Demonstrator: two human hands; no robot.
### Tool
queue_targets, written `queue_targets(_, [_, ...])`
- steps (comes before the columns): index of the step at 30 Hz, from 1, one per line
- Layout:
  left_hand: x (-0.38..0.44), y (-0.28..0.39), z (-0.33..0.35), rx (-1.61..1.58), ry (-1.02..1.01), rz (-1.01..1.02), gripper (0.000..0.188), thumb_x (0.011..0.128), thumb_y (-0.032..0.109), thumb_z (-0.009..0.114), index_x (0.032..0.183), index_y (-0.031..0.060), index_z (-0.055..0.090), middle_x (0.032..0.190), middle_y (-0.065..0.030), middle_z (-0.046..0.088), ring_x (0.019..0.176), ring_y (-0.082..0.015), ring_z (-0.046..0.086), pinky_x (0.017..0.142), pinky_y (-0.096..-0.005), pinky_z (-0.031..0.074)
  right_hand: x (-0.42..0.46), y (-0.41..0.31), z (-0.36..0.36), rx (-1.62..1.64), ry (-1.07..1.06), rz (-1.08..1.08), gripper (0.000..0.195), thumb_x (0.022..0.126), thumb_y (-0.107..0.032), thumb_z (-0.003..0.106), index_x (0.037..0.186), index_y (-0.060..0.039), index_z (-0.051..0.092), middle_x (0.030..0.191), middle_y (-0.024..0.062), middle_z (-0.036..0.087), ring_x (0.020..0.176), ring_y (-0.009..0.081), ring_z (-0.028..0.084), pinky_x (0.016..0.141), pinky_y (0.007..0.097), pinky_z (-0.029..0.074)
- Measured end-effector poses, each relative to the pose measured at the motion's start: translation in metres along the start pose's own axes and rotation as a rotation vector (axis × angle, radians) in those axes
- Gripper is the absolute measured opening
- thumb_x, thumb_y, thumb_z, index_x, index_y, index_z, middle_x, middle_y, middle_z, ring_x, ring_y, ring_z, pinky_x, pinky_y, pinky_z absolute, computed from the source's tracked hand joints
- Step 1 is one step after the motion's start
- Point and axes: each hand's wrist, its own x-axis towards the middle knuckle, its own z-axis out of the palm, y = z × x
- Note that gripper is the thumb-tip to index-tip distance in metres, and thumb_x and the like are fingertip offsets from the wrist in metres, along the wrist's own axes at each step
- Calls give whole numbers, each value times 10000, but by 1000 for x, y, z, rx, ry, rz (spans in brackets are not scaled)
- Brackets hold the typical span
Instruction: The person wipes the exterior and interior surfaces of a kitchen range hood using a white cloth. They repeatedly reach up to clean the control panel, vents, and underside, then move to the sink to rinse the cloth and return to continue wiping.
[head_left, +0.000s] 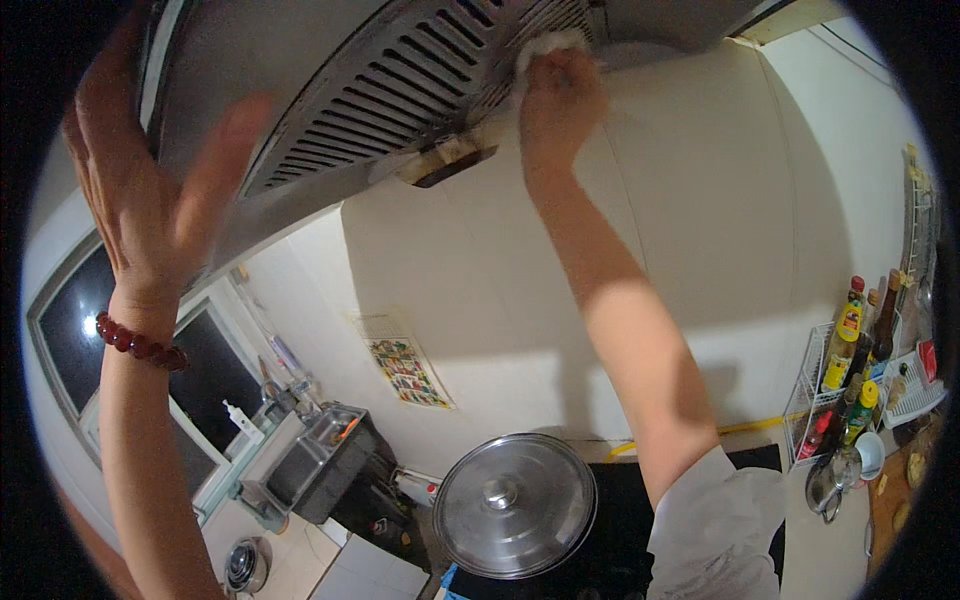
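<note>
Overhead is the metal range hood (390, 94) with its slotted vents. My right hand (564, 94) is raised to the hood's underside near the far end of the slots, closed on a whitish cloth or wipe (559, 39) that is partly hidden by the fingers. My left hand (142, 180), with a dark red bead bracelet at the wrist, is raised at the hood's left edge, thumb apart from the fingers; nothing is seen in it. A small dark-edged oil cup or tray (454, 161) is under the hood's rear edge.
Below, a pan with a metal lid (517, 506) sits on the black cooktop (619, 517). At the right are a white wire rack (806, 375) with sauce bottles and a metal pot (825, 491). A sink (300, 465) stands at the left by the windows.
</note>
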Motion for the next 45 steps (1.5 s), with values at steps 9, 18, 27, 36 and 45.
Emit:
queue_targets(9, [32, 16, 0, -114, 14, 104, 686, 792, 440, 558, 1297, 37, 329, 1323, -149, 351, 1230, -278, 306, 1016, -382, 233, 28, 40, -9, 152, -178, 129, 26, 738, -6, 590, 726, -6, 567, 700, 50, 607, 643, 126, 539, 577, 261, 437])
queue_targets(18, [-10, -1, 14, -191, 46, -46, 695, 788, 261, 609, 1292, -58, 252, 1301, -210, 295, 1225, -304, 265, 1025, -396, 179, 4, 34, -2, 3, -30, 41, 21, 734, -20, 598, 725, -1, 593, 679, 68, 600, 658, 143, 545, 634, 271, 434])
queue_targets(27, [-3, 5, 6, -163, -1, -21, 583, 821, 213, 568, 1268, -48, 302, 1258, -194, 358, 1150, -254, 390, 952, -356, 319, 20, 27, -17, 80, -154, 263, 82, 720, -48, 622, 761, 18, 597, 707, 106, 605, 697, 172, 573, 629, 292, 454])
queue_targets(36, [-20, -22, 0, -171, -135, -64, 298, 853, 234, 548, 1036, 3, 592, 987, -150, 619, 904, -216, 605, 810, -314, 465, -5, 74, 6, -127, 29, -69, 92, 732, -62, 606, 771, 21, 604, 723, 106, 613, 692, 175, 572, 634, 293, 457])
queue_targets(45, [-10, -15, -2, -151, -65, 7, 296, 844, 202, 557, 1052, -8, 565, 1026, -159, 587, 963, -227, 566, 840, -328, 434, 28, 84, -2, -26, -55, 143, 97, 745, -53, 606, 813, 15, 614, 737, 100, 619, 690, 161, 573, 631, 284, 453])
